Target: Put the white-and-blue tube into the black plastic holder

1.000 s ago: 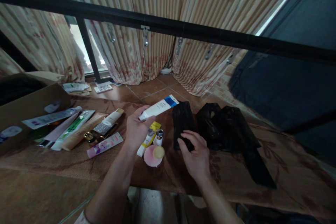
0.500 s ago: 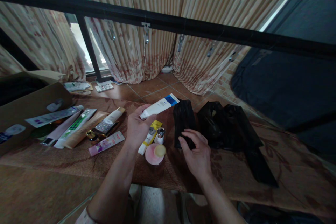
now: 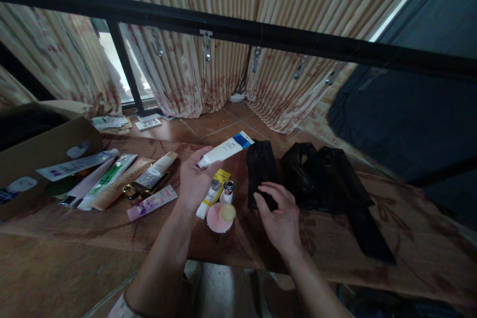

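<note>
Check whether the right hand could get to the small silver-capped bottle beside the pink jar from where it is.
Probably yes. The right hand rests on the black pouch, and the silver-capped bottle stands just to its left with bare cloth between. The left hand, holding the white tube, hovers close beside it.

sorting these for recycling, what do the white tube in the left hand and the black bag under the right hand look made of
White tube: probably soft plastic, matte, with a flat crimped blue end, held in the left hand.
Black bag: thin plastic film by its look, glossy and creased; the right hand touches it.
</note>
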`<state>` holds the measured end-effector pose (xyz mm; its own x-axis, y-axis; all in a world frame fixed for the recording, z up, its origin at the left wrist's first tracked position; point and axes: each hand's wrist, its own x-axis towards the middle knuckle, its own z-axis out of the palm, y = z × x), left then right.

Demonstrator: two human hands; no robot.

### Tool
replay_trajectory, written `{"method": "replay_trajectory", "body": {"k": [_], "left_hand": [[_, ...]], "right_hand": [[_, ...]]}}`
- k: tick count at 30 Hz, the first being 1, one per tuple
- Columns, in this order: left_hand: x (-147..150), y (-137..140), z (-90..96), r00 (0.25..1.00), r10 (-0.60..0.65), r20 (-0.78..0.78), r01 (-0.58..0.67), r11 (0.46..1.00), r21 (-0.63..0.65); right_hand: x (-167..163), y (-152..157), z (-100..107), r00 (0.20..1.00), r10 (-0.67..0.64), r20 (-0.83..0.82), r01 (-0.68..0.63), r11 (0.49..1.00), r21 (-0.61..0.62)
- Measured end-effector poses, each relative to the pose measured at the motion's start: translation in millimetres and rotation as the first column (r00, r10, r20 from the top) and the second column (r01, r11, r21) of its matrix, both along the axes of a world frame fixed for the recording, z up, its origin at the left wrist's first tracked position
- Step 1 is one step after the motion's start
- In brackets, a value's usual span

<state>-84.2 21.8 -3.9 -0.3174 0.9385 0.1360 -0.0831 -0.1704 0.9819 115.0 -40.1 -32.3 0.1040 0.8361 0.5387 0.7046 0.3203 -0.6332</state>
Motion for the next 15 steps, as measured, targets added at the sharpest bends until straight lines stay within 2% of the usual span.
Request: {"method": "replay_trajectory", "body": {"k": [15], "left_hand": [[0.4, -1.0, 4.4, 1.0, 0.006, -0.024, -0.005, 1.0, 0.008]], "right_hand": [[-0.8, 0.2, 0.2, 1.0, -0.002, 0.002, 0.002, 1.0, 0.009]]}}
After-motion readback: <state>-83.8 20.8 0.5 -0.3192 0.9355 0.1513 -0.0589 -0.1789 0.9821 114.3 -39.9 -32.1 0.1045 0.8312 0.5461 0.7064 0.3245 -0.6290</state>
